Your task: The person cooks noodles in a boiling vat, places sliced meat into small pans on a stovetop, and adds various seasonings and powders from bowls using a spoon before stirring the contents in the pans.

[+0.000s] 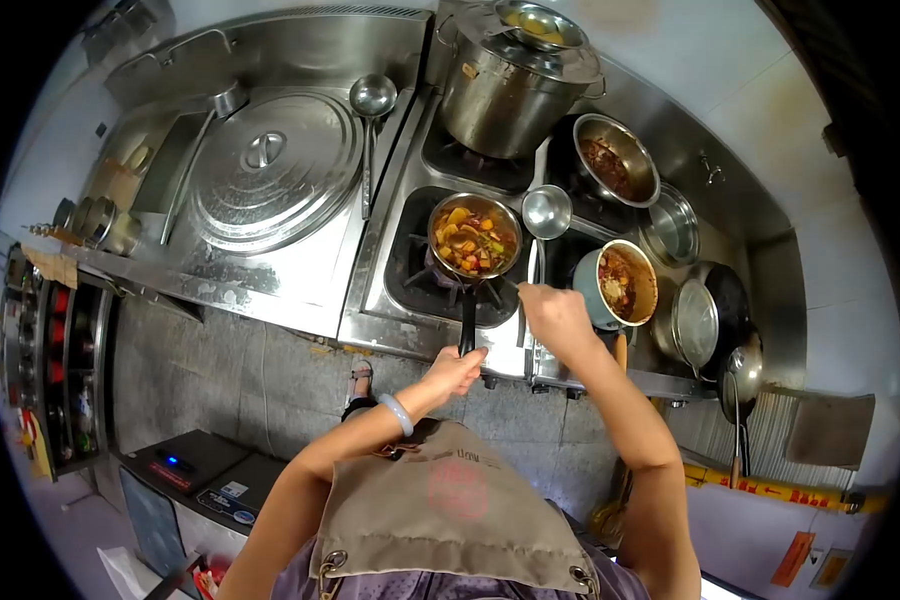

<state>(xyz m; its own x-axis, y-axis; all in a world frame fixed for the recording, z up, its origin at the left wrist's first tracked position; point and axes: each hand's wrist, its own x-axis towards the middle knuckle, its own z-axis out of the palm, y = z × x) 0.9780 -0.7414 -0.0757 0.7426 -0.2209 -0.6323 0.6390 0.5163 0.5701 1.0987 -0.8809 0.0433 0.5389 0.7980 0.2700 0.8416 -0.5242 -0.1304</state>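
My left hand [454,373] is closed around the black handle of a small saucepan [469,318]. The pan sits over a burner, and chunky orange, yellow and green food in reddish sauce [475,240] fills it. Just right of the pan, my right hand [556,318] has its fingers pressed together. A thin dark piece seems to stick out from them toward the pan's rim, too small to name. Close beyond that hand lies a steel ladle [547,212], its handle pointing toward me.
Right of my right hand stands a light-blue pot [592,290] with food in it. Behind are a steel bowl of dark food [618,160] and a large lidded stockpot [502,105]. A wide round lid [270,180] and another ladle [372,98] lie at left.
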